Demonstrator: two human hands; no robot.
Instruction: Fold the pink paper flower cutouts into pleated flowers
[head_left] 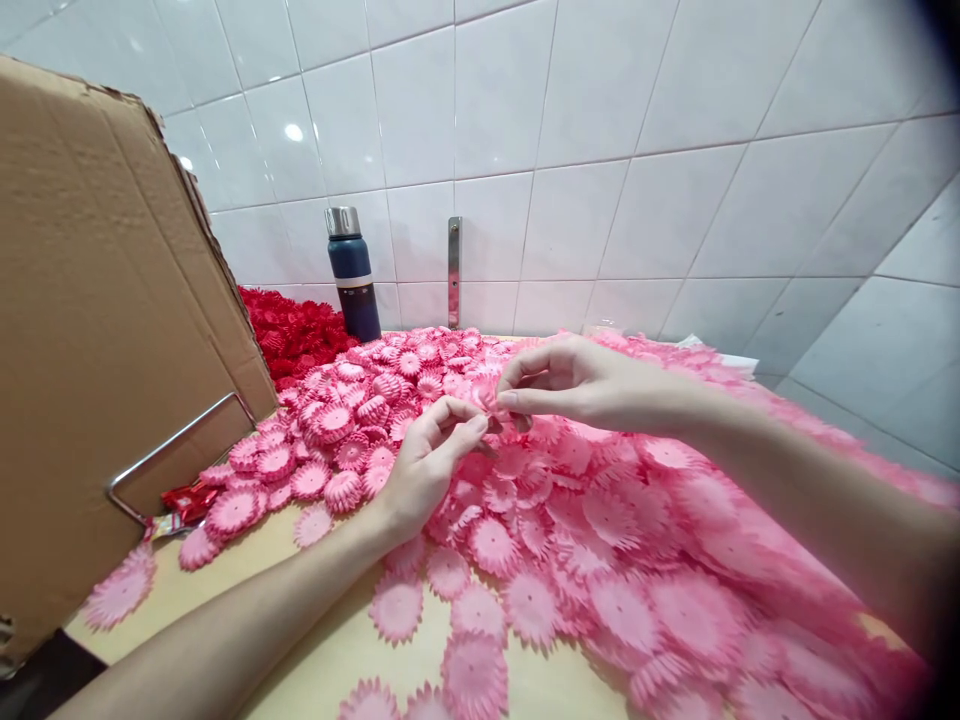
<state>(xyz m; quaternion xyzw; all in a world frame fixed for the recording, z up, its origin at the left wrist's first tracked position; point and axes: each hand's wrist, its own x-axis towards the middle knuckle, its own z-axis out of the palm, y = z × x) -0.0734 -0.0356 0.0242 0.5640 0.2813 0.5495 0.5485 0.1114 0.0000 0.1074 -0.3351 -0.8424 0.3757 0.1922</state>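
Observation:
Near the middle of the view, my left hand [435,455] pinches one side of a small pink petal piece [489,392] between thumb and fingers. The fingertips of my right hand [574,380] are closed on the other side of it, so the two hands nearly touch. The piece is small and partly hidden by the fingers. Beneath and to the right of the hands spreads a wide heap of flat pink scalloped discs [619,605]. Behind my left hand lies a pile of thicker, curled pink flowers [334,422].
A tall cardboard box [112,330] stands at the left, with a bent metal wire [176,437] and a red wrapper [189,502] beside it. Dark red flowers [296,330] and a blue bottle [352,275] are at the back, before a tiled wall [585,90].

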